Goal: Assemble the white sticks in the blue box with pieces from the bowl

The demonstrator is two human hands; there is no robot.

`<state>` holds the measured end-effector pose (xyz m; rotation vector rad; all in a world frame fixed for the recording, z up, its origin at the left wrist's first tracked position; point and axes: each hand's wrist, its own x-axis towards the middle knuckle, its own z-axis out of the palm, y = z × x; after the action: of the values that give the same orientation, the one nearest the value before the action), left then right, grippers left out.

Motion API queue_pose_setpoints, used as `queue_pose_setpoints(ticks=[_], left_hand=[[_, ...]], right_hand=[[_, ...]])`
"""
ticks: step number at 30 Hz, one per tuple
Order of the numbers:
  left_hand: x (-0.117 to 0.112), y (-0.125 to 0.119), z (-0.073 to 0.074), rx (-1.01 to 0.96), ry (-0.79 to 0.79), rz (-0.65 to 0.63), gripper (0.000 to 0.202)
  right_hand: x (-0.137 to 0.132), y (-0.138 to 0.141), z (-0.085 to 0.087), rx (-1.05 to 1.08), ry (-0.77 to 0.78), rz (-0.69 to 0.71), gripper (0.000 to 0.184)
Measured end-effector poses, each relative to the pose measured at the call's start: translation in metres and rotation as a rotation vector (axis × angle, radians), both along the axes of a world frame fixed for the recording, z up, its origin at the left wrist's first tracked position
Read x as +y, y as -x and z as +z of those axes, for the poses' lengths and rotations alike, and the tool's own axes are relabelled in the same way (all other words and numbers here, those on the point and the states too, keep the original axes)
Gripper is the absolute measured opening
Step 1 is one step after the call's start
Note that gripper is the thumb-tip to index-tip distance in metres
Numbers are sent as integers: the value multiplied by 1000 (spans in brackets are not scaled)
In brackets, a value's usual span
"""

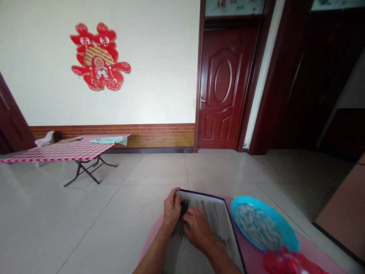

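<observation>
A shallow white tray [212, 262] with a dark blue rim lies tilted before me, with rows of thin grey strips [215, 215] side by side in it. My left hand [172, 210] is curled at the tray's far left corner, thumb inward against a small dark thing [184, 206]. Close beside it, my right hand [196, 228] bends over the strips, its fingers closed together. What either hand pinches is hidden or too small to name. To the right sits a bright blue basin [291, 236] with many small pale grey pieces [258, 226].
Tray and basin rest on a pink round-edged surface [152, 236]. Crumpled red plastic [291, 262] lies at the near right. A folding table [62, 152] with a checked cloth stands at the left. Beyond the tiled floor [154, 171] is a dark red door [222, 83].
</observation>
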<state>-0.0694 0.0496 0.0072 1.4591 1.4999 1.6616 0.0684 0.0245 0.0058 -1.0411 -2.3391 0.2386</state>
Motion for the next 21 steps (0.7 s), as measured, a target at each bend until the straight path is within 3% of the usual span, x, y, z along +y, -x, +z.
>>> queue_pose_setpoints(ticks=[4, 10, 15, 21], left_hand=[[0, -1, 1, -16, -9, 4, 32], [1, -1, -1, -58, -17, -10, 32], [2, -1, -5, -75, -13, -28, 32], [2, 0, -5, -3, -8, -7, 34]], right_hand=[[-2, 0, -3, -33, -13, -10, 12], [-11, 19, -19, -94, -113, 206, 17], [-10, 29, -30, -172, -186, 195, 23], [-12, 27, -32, -103, -130, 200, 37]])
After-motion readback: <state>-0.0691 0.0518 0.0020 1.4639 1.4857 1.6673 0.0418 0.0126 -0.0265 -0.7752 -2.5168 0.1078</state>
